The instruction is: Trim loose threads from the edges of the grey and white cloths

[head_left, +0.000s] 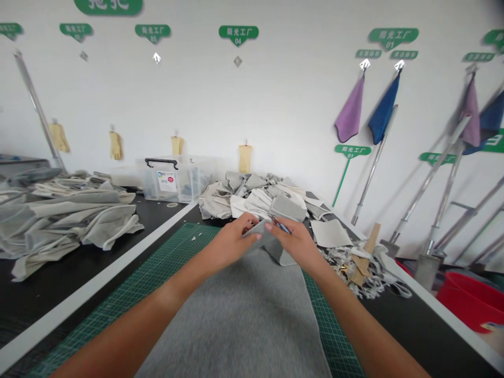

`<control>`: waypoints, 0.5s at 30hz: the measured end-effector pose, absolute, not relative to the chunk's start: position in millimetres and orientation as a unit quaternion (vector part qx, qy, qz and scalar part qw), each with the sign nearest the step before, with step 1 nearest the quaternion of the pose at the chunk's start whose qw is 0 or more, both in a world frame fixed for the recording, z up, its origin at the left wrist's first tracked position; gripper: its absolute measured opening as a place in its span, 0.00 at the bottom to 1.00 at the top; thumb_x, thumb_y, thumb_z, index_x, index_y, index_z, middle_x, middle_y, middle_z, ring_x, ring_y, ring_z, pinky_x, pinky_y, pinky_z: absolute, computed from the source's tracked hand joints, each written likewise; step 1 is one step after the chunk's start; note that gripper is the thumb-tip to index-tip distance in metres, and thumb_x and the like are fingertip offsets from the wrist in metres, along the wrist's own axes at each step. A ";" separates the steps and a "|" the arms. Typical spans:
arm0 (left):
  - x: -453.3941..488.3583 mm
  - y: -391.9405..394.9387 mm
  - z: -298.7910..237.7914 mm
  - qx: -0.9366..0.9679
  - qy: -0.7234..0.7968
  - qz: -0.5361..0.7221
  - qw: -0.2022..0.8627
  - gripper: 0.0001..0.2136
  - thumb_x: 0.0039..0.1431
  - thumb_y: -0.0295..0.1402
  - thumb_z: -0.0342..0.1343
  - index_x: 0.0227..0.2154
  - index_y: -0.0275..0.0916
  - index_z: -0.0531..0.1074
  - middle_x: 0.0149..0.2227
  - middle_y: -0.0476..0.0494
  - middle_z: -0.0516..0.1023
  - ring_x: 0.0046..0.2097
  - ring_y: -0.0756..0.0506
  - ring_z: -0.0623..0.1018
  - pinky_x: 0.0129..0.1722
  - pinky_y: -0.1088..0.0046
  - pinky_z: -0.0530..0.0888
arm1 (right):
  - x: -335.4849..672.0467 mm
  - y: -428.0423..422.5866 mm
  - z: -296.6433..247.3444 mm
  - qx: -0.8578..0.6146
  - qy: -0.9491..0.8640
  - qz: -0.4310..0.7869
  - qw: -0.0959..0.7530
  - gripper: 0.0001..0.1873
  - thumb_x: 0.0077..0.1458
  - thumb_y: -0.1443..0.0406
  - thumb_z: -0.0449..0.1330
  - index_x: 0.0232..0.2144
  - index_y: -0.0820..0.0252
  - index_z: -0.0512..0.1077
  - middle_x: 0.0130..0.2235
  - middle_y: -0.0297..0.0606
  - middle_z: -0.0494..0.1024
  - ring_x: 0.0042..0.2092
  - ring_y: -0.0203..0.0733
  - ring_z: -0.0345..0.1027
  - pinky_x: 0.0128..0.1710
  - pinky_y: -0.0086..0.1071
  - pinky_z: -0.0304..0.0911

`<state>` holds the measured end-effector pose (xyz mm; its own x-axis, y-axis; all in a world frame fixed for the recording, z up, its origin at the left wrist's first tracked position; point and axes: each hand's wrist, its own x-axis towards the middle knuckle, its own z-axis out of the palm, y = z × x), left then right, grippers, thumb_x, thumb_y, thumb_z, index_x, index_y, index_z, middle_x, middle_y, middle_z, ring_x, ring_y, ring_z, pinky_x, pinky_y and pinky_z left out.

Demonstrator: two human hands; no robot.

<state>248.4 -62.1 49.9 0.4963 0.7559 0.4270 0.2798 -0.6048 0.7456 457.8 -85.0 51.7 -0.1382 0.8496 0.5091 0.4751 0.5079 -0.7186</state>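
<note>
Wall: you face a white wall (275, 105) with green signs (238, 34); yellow gloves (115, 146) hang along it, and a purple cloth (349, 110) and a blue cloth (384, 113) hang on your right.
Right side: metal mop handles (444, 184) lean against the wall; a red bucket (472, 302) sits beyond the counter's edge.
Counter: the black counter (409, 310) runs ahead of you; a green cutting mat (334, 331) lies on it, with a long grey felt strip (232, 315) along the mat.
Far left: a heap of pale grey fabric (66, 226) lies on the next counter section; a clear plastic storage box (165, 181) stands behind it.
Ahead: a pile of grey and cream fabric offcuts (255, 197) sits just beyond your hands.
Near right: a grey fabric square (331, 233) lies beside frayed scraps and cardboard strips (360, 265).
Hands: your left hand (236, 240) and right hand (293, 244) are close together above the felt, nearly touching.
Left hand: you pinch a small grey fabric piece (254, 231) between thumb and fingers; it sits between your hands.
Right hand: you clamp a blue-handled tool (280, 224); it is too small to identify exactly.
</note>
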 end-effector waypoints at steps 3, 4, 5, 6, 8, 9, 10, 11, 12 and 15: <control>240.7 -68.5 44.0 0.837 0.342 0.325 0.277 0.11 0.61 0.38 0.53 0.42 0.40 0.75 0.42 0.44 0.81 0.44 0.41 0.78 0.43 0.69 0.70 | 466.5 -86.8 66.2 -0.474 -0.671 0.187 0.538 0.20 0.60 0.49 0.60 0.29 0.59 0.71 0.24 0.30 0.62 0.27 0.34 0.54 0.27 0.28 0.50; 236.9 -69.2 42.2 0.841 0.354 0.307 0.269 0.11 0.62 0.38 0.52 0.39 0.39 0.76 0.41 0.44 0.81 0.43 0.40 0.78 0.42 0.69 0.70 | 470.2 -87.9 72.8 -0.478 -0.650 0.184 0.561 0.20 0.59 0.48 0.61 0.30 0.59 0.71 0.22 0.29 0.61 0.25 0.33 0.52 0.25 0.28 0.48; 232.4 -69.2 41.0 0.842 0.370 0.292 0.263 0.12 0.62 0.39 0.52 0.37 0.39 0.77 0.40 0.44 0.81 0.42 0.40 0.78 0.42 0.69 0.70 | 474.1 -89.2 80.4 -0.479 -0.631 0.180 0.582 0.20 0.58 0.48 0.62 0.31 0.59 0.71 0.21 0.28 0.59 0.24 0.33 0.50 0.24 0.28 0.46; 226.9 -69.0 40.7 0.840 0.386 0.281 0.259 0.12 0.62 0.39 0.51 0.35 0.39 0.77 0.38 0.44 0.81 0.41 0.40 0.78 0.40 0.69 0.69 | 478.1 -90.6 88.8 -0.477 -0.616 0.175 0.602 0.20 0.57 0.48 0.63 0.31 0.59 0.71 0.21 0.27 0.58 0.23 0.32 0.48 0.23 0.28 0.45; 213.0 -68.6 44.0 0.832 0.410 0.269 0.261 0.12 0.61 0.39 0.51 0.34 0.39 0.77 0.37 0.46 0.81 0.40 0.40 0.78 0.38 0.71 0.68 | 485.9 -93.6 108.2 -0.466 -0.595 0.163 0.634 0.19 0.56 0.49 0.65 0.32 0.59 0.72 0.20 0.26 0.57 0.22 0.31 0.46 0.21 0.29 0.42; 204.7 -68.9 47.6 0.828 0.417 0.263 0.266 0.12 0.61 0.40 0.51 0.34 0.39 0.77 0.37 0.46 0.81 0.40 0.41 0.78 0.37 0.71 0.68 | 489.8 -95.2 119.0 -0.461 -0.588 0.153 0.647 0.19 0.55 0.50 0.66 0.32 0.60 0.72 0.20 0.26 0.56 0.22 0.30 0.46 0.21 0.30 0.41; 195.7 -69.7 52.3 0.826 0.424 0.255 0.270 0.12 0.60 0.40 0.51 0.35 0.39 0.78 0.37 0.47 0.81 0.40 0.41 0.78 0.37 0.72 0.68 | 493.7 -96.8 130.4 -0.455 -0.581 0.140 0.661 0.18 0.55 0.52 0.66 0.33 0.60 0.72 0.20 0.26 0.56 0.21 0.30 0.46 0.20 0.30 0.40; 186.2 -70.7 57.7 0.825 0.430 0.243 0.274 0.13 0.60 0.40 0.52 0.35 0.40 0.78 0.37 0.47 0.81 0.40 0.41 0.78 0.36 0.72 0.68 | 497.8 -98.4 142.4 -0.446 -0.572 0.122 0.678 0.16 0.55 0.53 0.67 0.33 0.60 0.72 0.21 0.26 0.56 0.21 0.30 0.46 0.20 0.31 0.39; 176.5 -71.9 63.3 0.827 0.434 0.228 0.276 0.13 0.60 0.41 0.52 0.36 0.40 0.78 0.37 0.47 0.81 0.40 0.41 0.77 0.36 0.73 0.67 | 502.1 -100.2 154.7 -0.432 -0.563 0.101 0.697 0.15 0.55 0.56 0.68 0.33 0.60 0.72 0.21 0.26 0.57 0.21 0.29 0.46 0.20 0.31 0.38; 149.2 -75.0 76.9 0.825 0.451 0.189 0.284 0.14 0.57 0.43 0.55 0.33 0.39 0.79 0.34 0.48 0.80 0.37 0.42 0.77 0.34 0.74 0.67 | 517.1 -107.7 192.2 -0.371 -0.543 0.034 0.753 0.12 0.54 0.62 0.69 0.27 0.60 0.69 0.22 0.26 0.56 0.20 0.27 0.45 0.20 0.32 0.35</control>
<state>149.2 -75.0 76.9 0.5220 0.8512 0.0557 0.6362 -0.4320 0.6393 517.1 -107.7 192.2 0.4081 0.4538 0.7922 0.3511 0.7230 -0.5950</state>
